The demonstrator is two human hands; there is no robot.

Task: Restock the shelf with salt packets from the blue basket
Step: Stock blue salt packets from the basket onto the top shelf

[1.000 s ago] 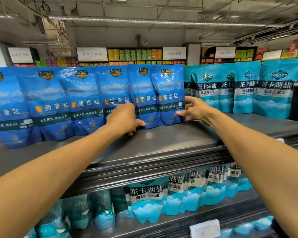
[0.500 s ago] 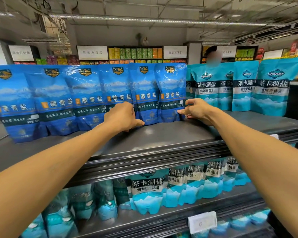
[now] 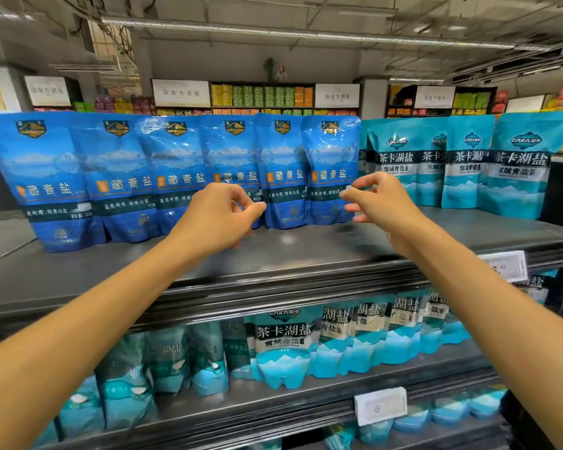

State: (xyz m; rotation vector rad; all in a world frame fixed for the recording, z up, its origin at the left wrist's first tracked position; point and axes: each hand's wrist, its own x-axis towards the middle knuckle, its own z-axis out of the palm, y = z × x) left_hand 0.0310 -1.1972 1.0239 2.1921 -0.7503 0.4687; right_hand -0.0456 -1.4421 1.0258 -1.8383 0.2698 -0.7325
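- Head view: dark blue salt packets [image 3: 283, 177] stand upright in an overlapping row on the top shelf [image 3: 306, 251], set back from its front edge.
- To the right, teal packets [image 3: 465, 164] stand on the same shelf; more of these fill the lower shelf [image 3: 273, 404].
- Left hand [image 3: 220, 216] is in front of the row, fingers loosely curled, grasping nothing; whether its fingertips touch a packet I cannot tell.
- Right hand [image 3: 376, 198] is at the row's right end, fingers spread and relaxed, released, just beside the last blue packet.
- The blue basket is not in view.
- Handling, as a judgement: the glossy film looks slippery and soft, the fill probably dense and heavy for the size, sagging low.
- Best held by both side edges at mid-height, or pinched at the flat top seal; the base gusset lets it stand.
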